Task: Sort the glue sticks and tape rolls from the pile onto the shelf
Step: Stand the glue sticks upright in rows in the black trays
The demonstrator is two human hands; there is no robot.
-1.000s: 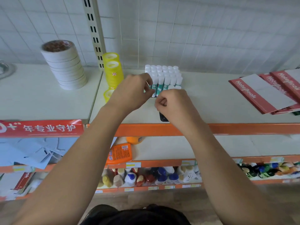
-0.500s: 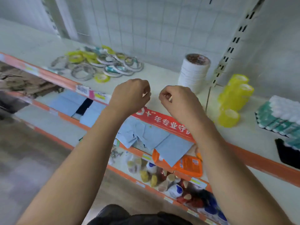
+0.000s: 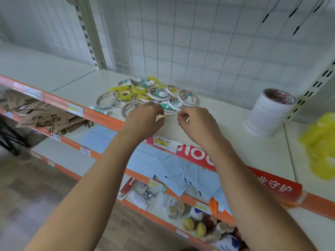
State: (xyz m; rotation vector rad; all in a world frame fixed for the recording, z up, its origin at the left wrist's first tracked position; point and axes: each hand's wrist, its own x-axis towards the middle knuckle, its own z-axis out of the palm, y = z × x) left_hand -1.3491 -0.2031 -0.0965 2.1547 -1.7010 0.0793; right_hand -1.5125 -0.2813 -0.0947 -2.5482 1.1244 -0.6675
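- The top shelf board [image 3: 226, 142] bears the pile [image 3: 145, 95] of mixed tape rolls and glue sticks, lying loose near the grid back panel [image 3: 199, 42].
- In the pile, white-rimmed and yellow rolls overlap. A white-rimmed roll [image 3: 107, 99] sits at its left edge, with a yellow roll [image 3: 125, 94] just beside it.
- 1 glue stick [image 3: 99, 110] lies flat at the pile's front left, near the orange shelf edge [image 3: 101, 115].
- A green-and-white glue stick [image 3: 170, 105] lies across rolls at the pile's front, just beyond the 2 hands.
- The left hand [image 3: 145, 118] hovers at the pile's front edge with fingers curled downward. A small yellow piece [image 3: 161, 117] shows at its fingertips, but I cannot tell whether it is pinched.
- The right hand [image 3: 197, 124] is just beside the left and apart from it, fingers curled in against the thumb with nothing seen in them.
- To the right on the same board stands an upright stack of white tape rolls [image 3: 270, 113], well apart from the pile.
- Farther right, past a slotted post [image 3: 315, 84], yellow tape rolls [image 3: 319, 147] show only as a blur.
- A red banner [image 3: 235, 167] runs along the orange edge, partly hidden behind the right forearm [image 3: 244, 178].
- The board below holds blue paper bags [image 3: 177, 171] and, to the left, brown paper pieces [image 3: 41, 115].
- The lowest board in view holds bottles [image 3: 195, 227], blurred.
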